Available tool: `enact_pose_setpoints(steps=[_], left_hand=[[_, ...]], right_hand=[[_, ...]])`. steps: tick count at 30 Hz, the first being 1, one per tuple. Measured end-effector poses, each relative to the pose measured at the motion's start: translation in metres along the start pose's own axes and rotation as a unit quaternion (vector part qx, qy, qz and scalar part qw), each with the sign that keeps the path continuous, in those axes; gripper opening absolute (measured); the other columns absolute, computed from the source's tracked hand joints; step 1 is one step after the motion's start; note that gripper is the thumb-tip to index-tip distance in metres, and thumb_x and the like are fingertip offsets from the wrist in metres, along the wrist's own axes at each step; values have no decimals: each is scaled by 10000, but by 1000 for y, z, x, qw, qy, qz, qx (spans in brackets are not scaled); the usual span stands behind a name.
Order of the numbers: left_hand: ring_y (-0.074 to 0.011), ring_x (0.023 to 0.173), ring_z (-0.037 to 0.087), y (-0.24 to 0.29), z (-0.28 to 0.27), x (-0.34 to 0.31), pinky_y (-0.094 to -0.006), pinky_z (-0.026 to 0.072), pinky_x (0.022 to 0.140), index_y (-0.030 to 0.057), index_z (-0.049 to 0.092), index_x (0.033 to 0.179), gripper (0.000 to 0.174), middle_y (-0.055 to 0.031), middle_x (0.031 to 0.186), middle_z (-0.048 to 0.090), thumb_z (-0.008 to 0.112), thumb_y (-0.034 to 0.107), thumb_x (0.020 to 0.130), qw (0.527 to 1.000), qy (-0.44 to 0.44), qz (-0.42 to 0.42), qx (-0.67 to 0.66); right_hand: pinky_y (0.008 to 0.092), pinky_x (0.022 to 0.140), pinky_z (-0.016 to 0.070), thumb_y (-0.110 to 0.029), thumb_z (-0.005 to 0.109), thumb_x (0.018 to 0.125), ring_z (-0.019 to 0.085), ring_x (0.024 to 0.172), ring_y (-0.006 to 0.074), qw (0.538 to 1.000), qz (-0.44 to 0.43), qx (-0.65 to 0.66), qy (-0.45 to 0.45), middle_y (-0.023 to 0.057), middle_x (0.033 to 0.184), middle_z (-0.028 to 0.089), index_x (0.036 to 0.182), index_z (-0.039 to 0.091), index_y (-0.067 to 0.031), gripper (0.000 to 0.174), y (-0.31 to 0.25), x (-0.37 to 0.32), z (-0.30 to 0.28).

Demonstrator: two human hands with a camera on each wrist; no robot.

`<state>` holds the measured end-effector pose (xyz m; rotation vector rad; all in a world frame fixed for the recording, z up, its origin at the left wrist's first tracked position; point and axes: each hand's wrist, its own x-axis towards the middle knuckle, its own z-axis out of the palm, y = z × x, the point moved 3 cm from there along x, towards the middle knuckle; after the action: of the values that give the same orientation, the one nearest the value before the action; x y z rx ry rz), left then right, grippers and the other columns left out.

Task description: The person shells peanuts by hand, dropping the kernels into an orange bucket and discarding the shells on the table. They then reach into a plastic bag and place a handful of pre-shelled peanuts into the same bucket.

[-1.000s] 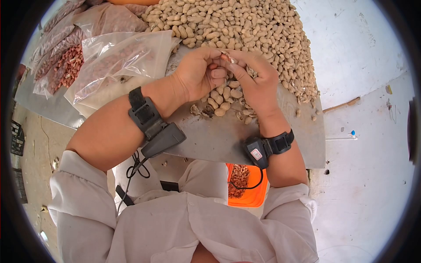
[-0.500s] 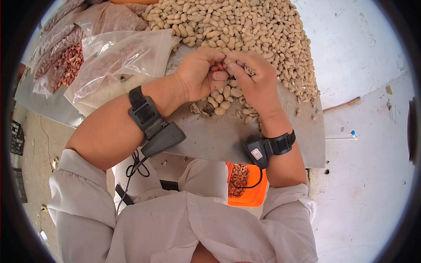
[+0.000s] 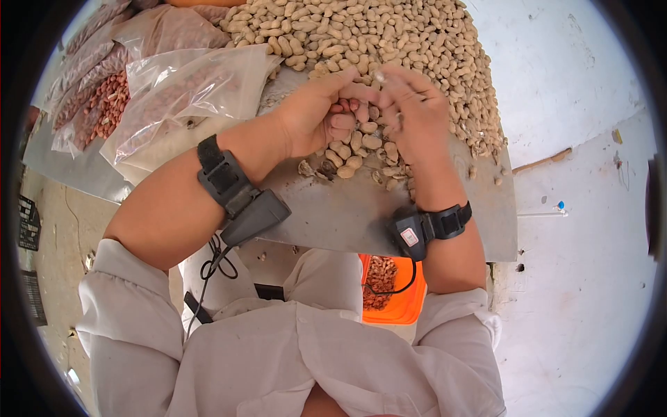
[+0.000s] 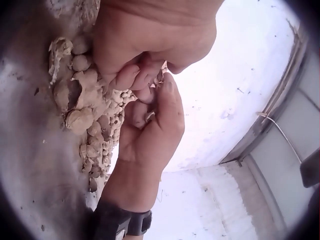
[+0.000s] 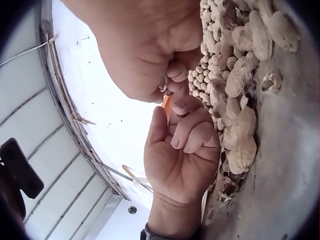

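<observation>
Red kernels (image 3: 338,108) — we grip them in the curled left hand (image 3: 316,115); our right hand (image 3: 422,125) pinches a shell fragment (image 5: 168,92) (peanuts (image 3: 368,35) heaped beyond).

Both arms (image 3: 170,205) bent fwd, L hand (image 3: 316,115) curled, R hand (image 3: 425,121) v. nr it, also curled.

I can read no word, brand or number anywhere. The black box (image 3: 401,220) strapped to my right wrist (image 3: 440,191) carries a small white sticker (image 3: 410,238) with a red border; its marks are too small for me to make out. Faint dark marks (image 3: 578,33) on the white surface (image 3: 583,278) to my right are illegible too.
</observation>
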<state>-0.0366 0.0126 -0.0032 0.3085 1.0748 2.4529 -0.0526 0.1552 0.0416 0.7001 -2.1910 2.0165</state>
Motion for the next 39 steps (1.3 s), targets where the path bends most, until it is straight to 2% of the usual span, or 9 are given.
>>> enact_pose_setpoints(steps=[5, 8, 14, 19, 22, 26, 29, 32, 39], left_hand=[[-69, 510, 297, 0, -2, 2, -183, 252, 448, -12, 572, 1101, 520, -29, 730, 523, 358, 438, 950, 1000, 5, -17, -19], [-63, 507, 294, 0, -2, 2, -183, 254, 450, -21, 572, 1088, 477, -25, 723, 516, 386, 396, 950, 1000, -13, 4, -12], [-51, 499, 310, 9, 0, -1, -179, 273, 448, -36, 577, 1047, 335, -8, 700, 505, 456, 255, 934, 995, 71, 58, 26], [-55, 498, 325, 14, -5, -1, -183, 291, 454, -38, 578, 1030, 287, 2, 690, 499, 470, 207, 927, 990, 103, 95, 11], [-57, 501, 328, 15, -6, -1, -187, 293, 457, -35, 577, 1023, 272, 6, 687, 494, 471, 196, 926, 987, 114, 113, 17], [-59, 510, 330, 15, -6, -1, -190, 286, 460, -27, 576, 1016, 262, 14, 682, 482, 471, 195, 926, 984, 116, 127, 48], [-59, 517, 327, 15, -5, -1, -191, 278, 464, -19, 577, 1014, 255, 21, 678, 469, 472, 195, 925, 982, 121, 132, 67], [-59, 517, 320, 14, -4, -2, -191, 275, 467, -10, 581, 1015, 250, 24, 680, 463, 472, 196, 925, 981, 126, 124, 76], [-49, 528, 330, 13, -8, 0, -186, 278, 475, 12, 597, 1012, 213, 36, 684, 465, 526, 179, 901, 980, 108, 120, 118]], right_hand=[[245, 483, 314, -146, 510, 891, 376, 499, 128, 854, 62, 516, -19, 116, 757, 591, 982, 549, 10, 185, 19, 14, -20], [246, 510, 311, -124, 508, 883, 361, 519, 124, 820, 65, 569, 10, 144, 873, 534, 934, 485, 5, 141, 17, 14, -22], [238, 509, 332, -64, 511, 858, 391, 557, 128, 805, 120, 581, 11, 128, 873, 564, 955, 537, -30, 105, 20, 15, -23], [232, 489, 345, -20, 525, 825, 409, 528, 108, 939, 67, 328, -81, 70, 688, 554, 845, 599, -9, 77, 16, 17, -30], [227, 500, 375, -47, 557, 807, 470, 538, 97, 996, 33, 25, -76, 54, 622, 564, 848, 634, 0, 99, 9, 10, -19], [269, 568, 443, -81, 587, 777, 574, 619, 151, 937, -29, -318, -139, 92, 697, 622, 940, 651, -32, 181, -5, 0, -2], [333, 649, 469, -74, 581, 756, 604, 707, 252, 904, -43, -380, -193, 131, 764, 626, 943, 650, -71, 199, -10, -8, 8], [298, 640, 452, -35, 587, 757, 568, 668, 189, 871, -112, -406, -253, 105, 771, 625, 982, 643, -57, 233, 13, -3, 8], [318, 682, 461, -56, 560, 779, 582, 723, 230, 885, -91, -391, -235, 115, 783, 618, 932, 610, -31, 162, 13, -2, 6]])
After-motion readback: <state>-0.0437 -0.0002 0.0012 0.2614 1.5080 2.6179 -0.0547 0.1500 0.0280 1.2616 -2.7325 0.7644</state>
